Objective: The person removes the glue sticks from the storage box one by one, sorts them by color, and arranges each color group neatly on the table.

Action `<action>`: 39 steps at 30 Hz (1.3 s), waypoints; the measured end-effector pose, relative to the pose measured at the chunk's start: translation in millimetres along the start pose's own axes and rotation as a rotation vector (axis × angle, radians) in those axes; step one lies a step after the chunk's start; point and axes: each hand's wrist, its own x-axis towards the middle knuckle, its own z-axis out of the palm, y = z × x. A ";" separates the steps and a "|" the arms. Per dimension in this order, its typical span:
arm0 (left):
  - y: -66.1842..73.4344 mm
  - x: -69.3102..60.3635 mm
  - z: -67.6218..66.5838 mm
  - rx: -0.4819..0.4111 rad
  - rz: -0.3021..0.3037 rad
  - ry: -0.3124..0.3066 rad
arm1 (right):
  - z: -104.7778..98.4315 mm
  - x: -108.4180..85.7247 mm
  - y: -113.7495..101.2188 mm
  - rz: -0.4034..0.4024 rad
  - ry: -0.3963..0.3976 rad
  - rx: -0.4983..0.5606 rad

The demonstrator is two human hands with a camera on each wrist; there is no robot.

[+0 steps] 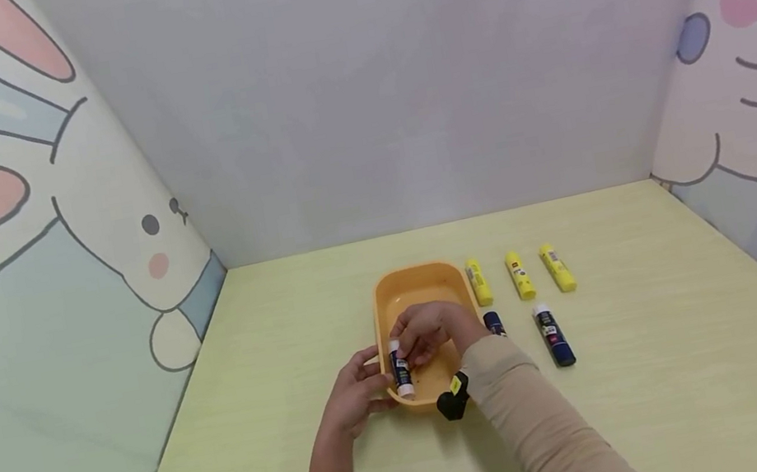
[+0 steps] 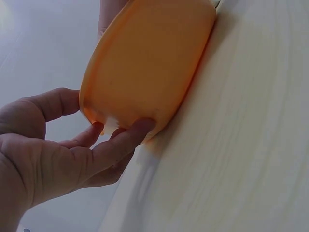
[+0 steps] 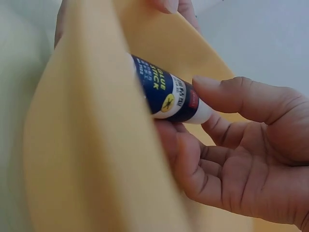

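Note:
An orange plastic basket (image 1: 422, 272) sits on the table. Inside it, along the left wall, my right hand (image 1: 426, 330) pinches a navy glue stick (image 1: 401, 370) with white ends between thumb and fingers. In the right wrist view, this glue stick (image 3: 166, 89) shows its printed label, while the basket wall hides its far end. My left hand (image 1: 356, 394) holds the basket at its left front edge, some fingertips at the rim. In the left wrist view, a fingertip (image 2: 144, 124) presses the outside of the basket wall (image 2: 145, 63).
Three yellow glue sticks (image 1: 520, 276) lie in a row right of the basket. Nearer are a navy glue stick (image 1: 554, 335) and another navy one (image 1: 494, 323), partly hidden by the right forearm. A pale wall (image 1: 357, 106) bounds the table's back.

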 end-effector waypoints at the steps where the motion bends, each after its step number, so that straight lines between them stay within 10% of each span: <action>1: -0.1 0.2 0.0 0.002 0.000 -0.002 | 0.7 0.4 -0.4 0.003 0.006 -0.004; 39: 2.1 3.1 -1.6 -0.023 -0.004 -0.005 | -6.4 -26.7 -7.6 -0.178 0.085 0.003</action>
